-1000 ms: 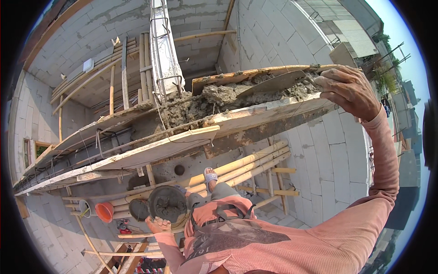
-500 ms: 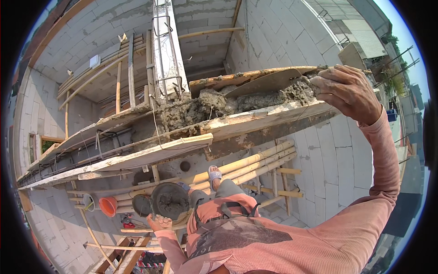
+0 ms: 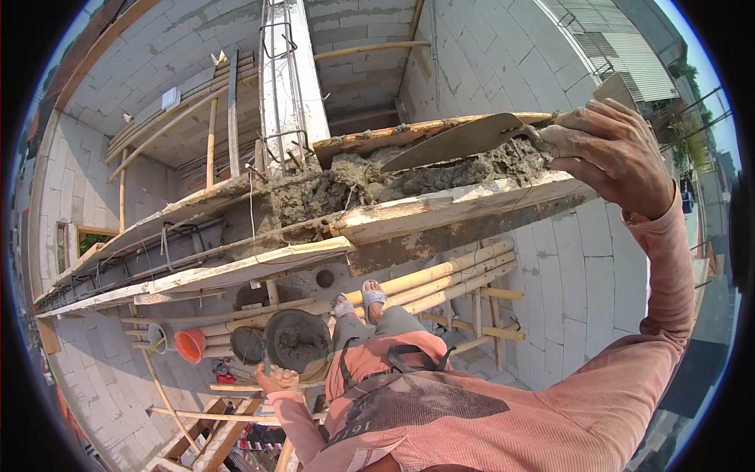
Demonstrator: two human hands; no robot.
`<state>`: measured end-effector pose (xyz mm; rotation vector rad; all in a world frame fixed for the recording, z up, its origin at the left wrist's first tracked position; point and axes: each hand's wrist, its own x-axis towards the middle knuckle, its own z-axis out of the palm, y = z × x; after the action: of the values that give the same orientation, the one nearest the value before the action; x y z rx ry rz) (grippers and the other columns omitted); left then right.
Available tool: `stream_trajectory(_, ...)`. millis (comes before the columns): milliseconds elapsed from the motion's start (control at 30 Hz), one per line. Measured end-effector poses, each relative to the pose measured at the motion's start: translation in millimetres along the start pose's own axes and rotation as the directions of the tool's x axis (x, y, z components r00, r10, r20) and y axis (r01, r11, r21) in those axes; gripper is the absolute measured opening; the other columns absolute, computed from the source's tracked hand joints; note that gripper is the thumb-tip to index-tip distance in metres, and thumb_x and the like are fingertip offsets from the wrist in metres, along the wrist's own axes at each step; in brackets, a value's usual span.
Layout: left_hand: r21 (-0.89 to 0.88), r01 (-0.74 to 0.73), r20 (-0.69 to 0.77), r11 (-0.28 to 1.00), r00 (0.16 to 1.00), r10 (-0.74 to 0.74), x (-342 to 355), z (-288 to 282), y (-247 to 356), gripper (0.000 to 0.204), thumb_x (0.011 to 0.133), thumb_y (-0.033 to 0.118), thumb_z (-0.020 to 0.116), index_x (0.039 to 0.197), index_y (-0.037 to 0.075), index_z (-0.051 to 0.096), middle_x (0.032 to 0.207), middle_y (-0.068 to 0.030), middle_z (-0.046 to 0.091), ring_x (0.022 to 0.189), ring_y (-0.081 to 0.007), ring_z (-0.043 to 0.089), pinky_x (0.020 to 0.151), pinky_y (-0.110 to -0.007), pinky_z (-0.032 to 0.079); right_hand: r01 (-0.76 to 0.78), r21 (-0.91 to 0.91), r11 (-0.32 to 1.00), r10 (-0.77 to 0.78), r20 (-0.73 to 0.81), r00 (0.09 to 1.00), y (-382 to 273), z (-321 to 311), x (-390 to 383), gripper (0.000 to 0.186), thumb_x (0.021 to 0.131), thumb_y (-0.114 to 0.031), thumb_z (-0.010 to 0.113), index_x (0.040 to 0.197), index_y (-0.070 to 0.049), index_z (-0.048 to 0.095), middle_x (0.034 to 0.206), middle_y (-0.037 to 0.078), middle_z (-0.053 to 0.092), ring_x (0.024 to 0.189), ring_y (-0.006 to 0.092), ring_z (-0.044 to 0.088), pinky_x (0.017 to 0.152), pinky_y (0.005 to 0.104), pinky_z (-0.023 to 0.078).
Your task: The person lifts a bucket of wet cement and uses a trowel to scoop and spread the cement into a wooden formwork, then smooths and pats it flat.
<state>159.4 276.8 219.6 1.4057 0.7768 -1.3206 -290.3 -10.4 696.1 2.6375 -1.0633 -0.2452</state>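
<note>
My right hand (image 3: 602, 153) is closed round the handle end of a trowel (image 3: 452, 141), whose grip is hidden by the fingers. The trowel's grey blade points left, its lower edge against wet concrete (image 3: 464, 169) heaped between two formwork boards. One is the near board (image 3: 440, 204), the other the far board (image 3: 354, 145). Left of the heap, steel bars (image 3: 189, 244) run along the trough. Low beside my body, my left hand (image 3: 278, 379) has loosely bent fingers, apart, with nothing visible in them. It is nearest to a black tub of mortar (image 3: 297, 341).
A concrete column (image 3: 291, 86) with exposed rebar rises behind the trough. Bamboo poles (image 3: 440, 283) form the scaffold under my sandalled feet. A small dark bucket (image 3: 248, 346), an orange bucket (image 3: 189, 346) and a pale bucket (image 3: 157, 338) stand left of the tub. Block walls (image 3: 582, 275) surround this.
The trowel blade has tilted, and more of it shows above the concrete. My right hand has shifted slightly right and stays closed on it. My other foot has come more into view.
</note>
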Motion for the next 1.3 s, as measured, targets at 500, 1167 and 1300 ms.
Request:
stream_trajectory(500,-0.056,-0.072,-0.103,0.996,0.993,0.066,12,-57,20,0.034,0.078,0.052,0.056,0.067,0.021,0.048,0.039,0.0034,0.037,0.033,-0.0187,0.038,0.042,-0.035,0.040,-0.013,0.074,0.997,0.015,-0.023,1.000,29,32,0,0.021,0.081,-0.020,0.066,0.098,-0.010,0.066,0.092,0.003,0.064,0.084,0.0226,0.060,0.077,0.0357,0.045)
stream_trajectory(1167,-0.098,-0.054,0.150,0.994,0.986,0.068,62,-80,18,0.026,0.088,0.051,0.049,0.079,0.027,0.054,0.046,0.0045,0.044,0.033,-0.0175,0.037,0.037,-0.036,0.036,0.005,-0.006,1.000,-0.005,0.073,0.997,40,37,-21,0.027,0.079,-0.022,0.067,0.105,-0.014,0.067,0.097,-0.002,0.065,0.093,0.0177,0.056,0.089,0.0361,0.036)
stream_trajectory(1300,-0.051,-0.068,0.097,0.996,0.993,0.073,54,-61,9,0.025,0.088,0.050,0.048,0.078,0.027,0.054,0.043,0.0031,0.041,0.031,-0.0193,0.037,0.036,-0.039,0.037,0.026,-0.052,0.998,-0.026,0.014,1.000,39,27,-6,0.027,0.079,-0.021,0.068,0.105,-0.014,0.067,0.097,0.000,0.064,0.095,0.0188,0.057,0.087,0.0354,0.039)
